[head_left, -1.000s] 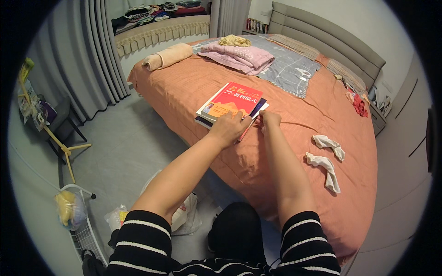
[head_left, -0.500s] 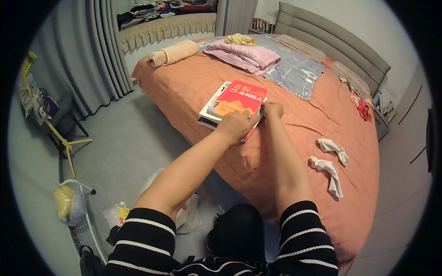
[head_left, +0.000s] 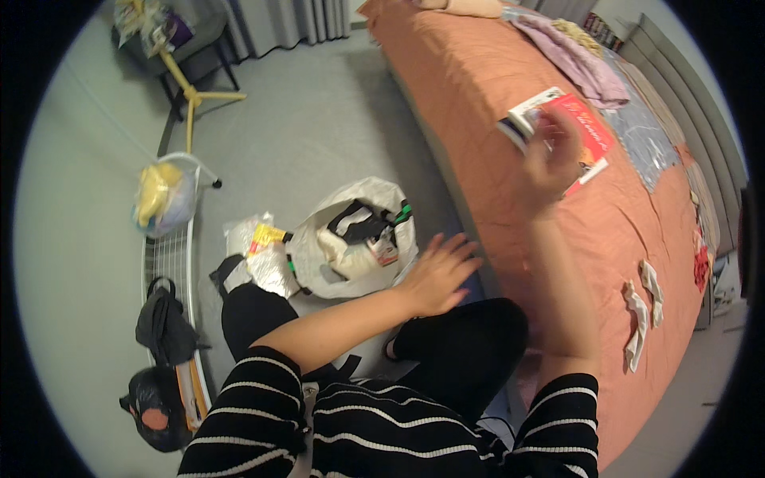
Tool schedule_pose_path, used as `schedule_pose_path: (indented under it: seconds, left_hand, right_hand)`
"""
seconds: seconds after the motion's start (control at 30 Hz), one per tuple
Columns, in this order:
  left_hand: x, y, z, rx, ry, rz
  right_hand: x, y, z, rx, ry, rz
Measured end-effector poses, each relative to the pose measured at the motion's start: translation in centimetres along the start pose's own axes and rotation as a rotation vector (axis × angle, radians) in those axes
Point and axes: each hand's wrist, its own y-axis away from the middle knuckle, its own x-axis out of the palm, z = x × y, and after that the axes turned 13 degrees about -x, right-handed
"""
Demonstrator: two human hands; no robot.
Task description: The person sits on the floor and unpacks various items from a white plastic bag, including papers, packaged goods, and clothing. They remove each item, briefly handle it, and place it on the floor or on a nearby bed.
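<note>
A small stack of books (head_left: 586, 131) lies on the orange bed, a red-covered one on top. My right hand (head_left: 551, 163), blurred by motion, hovers in front of the stack and hides part of it; its fingers look loosely apart, with nothing visible in them. Lower down, my left hand (head_left: 442, 275) is open with fingers spread, holding nothing. It is beside a large white bag (head_left: 311, 235) standing open on the floor, which has dark and pale cloth items and a small printed packet inside.
The orange bed (head_left: 470, 72) runs along the right, with white socks (head_left: 637, 327), a pink folded quilt (head_left: 578, 60) and a grey cloth. Silvery packages (head_left: 271, 269) lie left of the bag. A white wire rack (head_left: 171, 263) and a yellow stand (head_left: 191, 97) are at left.
Both hands have come off the books, which stay on the bed. My left hand has moved down toward the floor bag. The view has turned down and left, bringing the bag's contents into sight.
</note>
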Motion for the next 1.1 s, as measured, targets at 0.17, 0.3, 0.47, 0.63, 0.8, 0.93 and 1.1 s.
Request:
schedule_pose_path:
  seconds: [0.17,0.3,0.47,0.63,0.8,0.93,1.1]
  left_hand:
    - [0.7,9.9,10.0,-0.767,-0.414,0.480]
    - [0.4,16.3,15.6,-0.688,-0.542,0.589]
    - [0.9,19.9,15.1,-0.561,-0.438,0.478]
    - [-0.4,18.7,14.0,-0.455,-0.334,0.407]
    - [-0.3,18.9,15.5,-0.482,-0.266,0.352]
    - [-0.9,18.6,15.3,-0.504,-0.295,0.499]
    - [-1.0,18.1,15.3,-0.508,-0.362,0.502]
  right_hand:
    - [9.4,20.3,4.3,0.287,-0.322,1.220]
    - [11.0,34.7,5.7,0.325,-0.072,2.375]
    - [13.4,41.3,5.1,0.710,0.148,2.378]
    - [14.3,47.0,0.2,1.144,0.762,1.579]
    - [13.2,48.2,0.5,1.035,0.774,1.598]
    - [17.8,44.7,2.8,1.113,0.306,1.670]
    - [18.1,47.5,-1.6,1.638,-0.227,0.979]
